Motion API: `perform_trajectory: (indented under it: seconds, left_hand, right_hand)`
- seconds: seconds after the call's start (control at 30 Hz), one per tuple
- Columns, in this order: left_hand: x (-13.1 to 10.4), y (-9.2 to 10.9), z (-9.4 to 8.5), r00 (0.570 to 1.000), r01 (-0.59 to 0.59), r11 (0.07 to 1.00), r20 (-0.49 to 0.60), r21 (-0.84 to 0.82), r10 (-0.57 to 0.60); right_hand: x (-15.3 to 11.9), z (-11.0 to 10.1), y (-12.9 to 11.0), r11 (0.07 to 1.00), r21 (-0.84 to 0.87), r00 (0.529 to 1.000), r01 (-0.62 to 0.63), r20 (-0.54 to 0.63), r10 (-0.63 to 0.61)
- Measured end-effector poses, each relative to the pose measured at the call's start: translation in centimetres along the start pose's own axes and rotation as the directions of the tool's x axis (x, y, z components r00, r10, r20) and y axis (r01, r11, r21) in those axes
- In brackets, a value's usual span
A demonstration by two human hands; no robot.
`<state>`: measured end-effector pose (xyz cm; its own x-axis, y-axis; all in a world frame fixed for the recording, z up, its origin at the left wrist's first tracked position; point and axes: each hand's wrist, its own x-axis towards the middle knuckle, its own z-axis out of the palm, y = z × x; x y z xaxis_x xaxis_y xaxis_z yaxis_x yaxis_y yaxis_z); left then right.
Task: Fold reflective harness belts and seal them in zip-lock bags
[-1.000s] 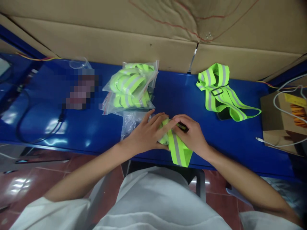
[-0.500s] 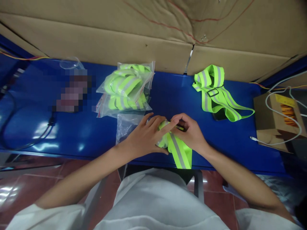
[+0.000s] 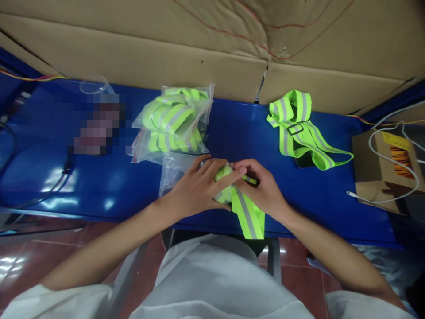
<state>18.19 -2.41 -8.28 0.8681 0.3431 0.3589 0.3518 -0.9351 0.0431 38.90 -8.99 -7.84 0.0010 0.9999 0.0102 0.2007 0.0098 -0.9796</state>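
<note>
A neon-yellow reflective strap (image 3: 247,215) with a grey stripe is partly inside a clear plastic bag (image 3: 173,170) near the front edge of the blue table. My left hand (image 3: 201,188) lies over the bag, its fingers closed round the bagged part. Beside it, my right hand (image 3: 260,184) pinches the strap where it comes out of the bag. A loose end hangs toward the table edge, below both hands. The right fingertips partly hide the bag's opening.
Several bagged reflective straps (image 3: 175,119) are piled behind my left hand. Another strap (image 3: 295,128) with a black buckle lies unbagged at back right, over a dark object. A cardboard box (image 3: 372,164) and white cable (image 3: 368,200) are at far right. A blurred-out item (image 3: 96,130) lies left.
Both hands stay together at the bag with only small finger shifts. The loose strap end hangs slightly lower, and slightly more of the bagged strap shows between the hands.
</note>
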Motion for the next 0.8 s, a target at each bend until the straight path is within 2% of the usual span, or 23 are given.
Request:
perform_trajectory:
  seconds: [0.07,0.2,0.27,0.47,0.6,0.7,0.8]
  left_hand:
    - [0.1,-0.1,-0.1,1.000,0.003,1.000,-0.001,0.017,-0.003]
    - [0.5,-0.3,-0.4,0.998,0.056,0.998,0.004,0.038,-0.056]
    - [0.9,-0.3,-0.8,0.999,0.036,0.999,-0.013,0.041,-0.035]
    - [2.2,0.4,-1.7,0.994,-0.092,0.986,0.066,0.136,0.084]
    - [3.0,0.6,-1.6,0.990,-0.123,0.979,0.090,0.162,0.110]
    - [3.5,-0.3,-1.1,0.982,-0.134,0.984,0.151,0.118,0.115]
    - [3.6,-1.5,-0.6,0.990,-0.059,0.998,0.127,0.033,0.054]
  right_hand:
    - [-0.2,0.0,-0.2,0.998,-0.067,1.000,0.003,0.001,-0.002]
    - [-0.8,-0.2,-0.5,0.962,-0.201,0.982,0.187,0.016,-0.188]
    - [-1.0,-0.3,-0.5,0.948,-0.217,0.973,0.232,0.031,-0.231]
    - [-0.6,-0.4,-0.5,0.983,-0.159,0.994,0.090,-0.052,-0.099]
    - [0.0,-0.9,-0.1,0.996,-0.047,0.985,0.074,-0.150,-0.080]
    - [0.2,-1.3,0.1,0.995,-0.045,0.992,0.091,-0.079,-0.094]
    - [0.1,-1.5,-0.3,0.991,-0.096,0.995,0.092,0.032,-0.090]
